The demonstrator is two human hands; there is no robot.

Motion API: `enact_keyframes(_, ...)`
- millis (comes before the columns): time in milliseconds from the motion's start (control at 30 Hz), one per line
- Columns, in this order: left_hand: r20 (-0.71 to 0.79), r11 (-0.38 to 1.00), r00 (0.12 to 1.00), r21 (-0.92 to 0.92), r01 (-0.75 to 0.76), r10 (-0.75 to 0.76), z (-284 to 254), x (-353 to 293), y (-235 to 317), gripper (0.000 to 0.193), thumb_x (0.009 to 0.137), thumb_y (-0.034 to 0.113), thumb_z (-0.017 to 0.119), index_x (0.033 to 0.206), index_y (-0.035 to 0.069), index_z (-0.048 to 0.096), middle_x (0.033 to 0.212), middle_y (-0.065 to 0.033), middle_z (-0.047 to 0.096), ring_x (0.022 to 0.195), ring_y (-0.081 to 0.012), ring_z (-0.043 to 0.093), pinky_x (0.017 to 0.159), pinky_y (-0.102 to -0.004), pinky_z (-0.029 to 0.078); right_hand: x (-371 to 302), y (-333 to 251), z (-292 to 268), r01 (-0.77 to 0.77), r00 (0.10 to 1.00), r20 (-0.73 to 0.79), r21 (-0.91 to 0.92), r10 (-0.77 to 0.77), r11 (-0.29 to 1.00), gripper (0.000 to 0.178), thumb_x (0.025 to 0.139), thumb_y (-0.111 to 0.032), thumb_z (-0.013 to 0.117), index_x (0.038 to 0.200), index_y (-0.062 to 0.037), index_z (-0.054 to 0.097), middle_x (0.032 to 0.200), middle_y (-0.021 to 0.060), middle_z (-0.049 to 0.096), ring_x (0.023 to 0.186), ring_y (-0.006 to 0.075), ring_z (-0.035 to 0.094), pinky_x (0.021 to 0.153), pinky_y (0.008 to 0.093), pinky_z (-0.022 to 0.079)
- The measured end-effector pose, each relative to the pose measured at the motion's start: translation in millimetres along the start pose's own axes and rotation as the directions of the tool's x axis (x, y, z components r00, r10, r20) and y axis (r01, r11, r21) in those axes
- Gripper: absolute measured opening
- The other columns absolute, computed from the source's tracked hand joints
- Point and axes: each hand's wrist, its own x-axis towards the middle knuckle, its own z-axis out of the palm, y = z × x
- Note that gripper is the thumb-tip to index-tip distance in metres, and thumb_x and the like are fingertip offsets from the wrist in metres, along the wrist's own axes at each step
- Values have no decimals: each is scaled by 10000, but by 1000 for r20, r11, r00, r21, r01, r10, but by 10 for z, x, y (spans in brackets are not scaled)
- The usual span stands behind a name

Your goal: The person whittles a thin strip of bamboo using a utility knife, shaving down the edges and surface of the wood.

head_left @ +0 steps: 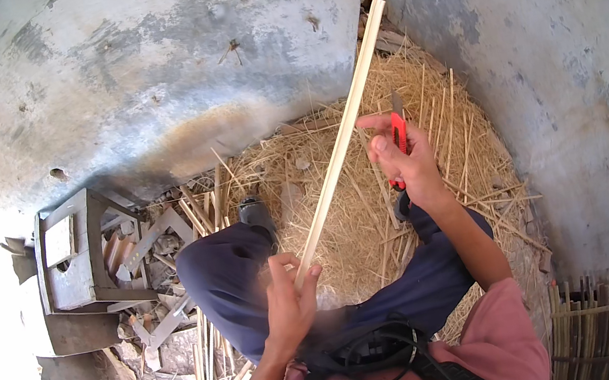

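Note:
A long, pale strip of split bamboo or wood slants up and away to the right in front of me. My left hand is closed on its near end, above my left thigh. To the right of the strip's middle, my right hand grips a red utility knife with its blade out and pointing upward. The right index finger reaches toward the strip; whether it touches cannot be told.
Shavings and loose sticks cover the floor between and beyond my legs. A weathered wooden box-like stand is at the left, beside scrap pieces. Worn plaster walls enclose the corner. A slatted basket stands lower right.

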Motion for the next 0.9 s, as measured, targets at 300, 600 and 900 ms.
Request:
enact_keyframes(300,78,986,983,-29,-166,168,27,52,-51,337,1079,187,654,1227,14,405,716,-56,644,547,-119,531,541,-302,412,-17,9,169,38,999,8,47,-39,998,278,982,-60,764,1222,59,692,981,113,775,869,167,754,833,305,603)
enact_keyframes(600,211,988,976,-156,-11,44,-25,257,198,161,1130,124,516,1174,-29,534,758,-15,572,595,-65,527,562,-255,486,-53,-21,159,103,995,2,-17,-103,995,265,1015,-91,714,1233,57,685,953,102,769,841,151,743,796,309,592)
enact_keyframes(900,211,950,977,-301,85,-21,-6,379,185,302,1031,54,696,1238,28,478,756,64,485,646,-1,413,568,-199,342,-320,254,148,406,907,319,-499,-273,765,251,997,-242,721,1141,-40,687,864,90,687,696,238,678,651,352,533)
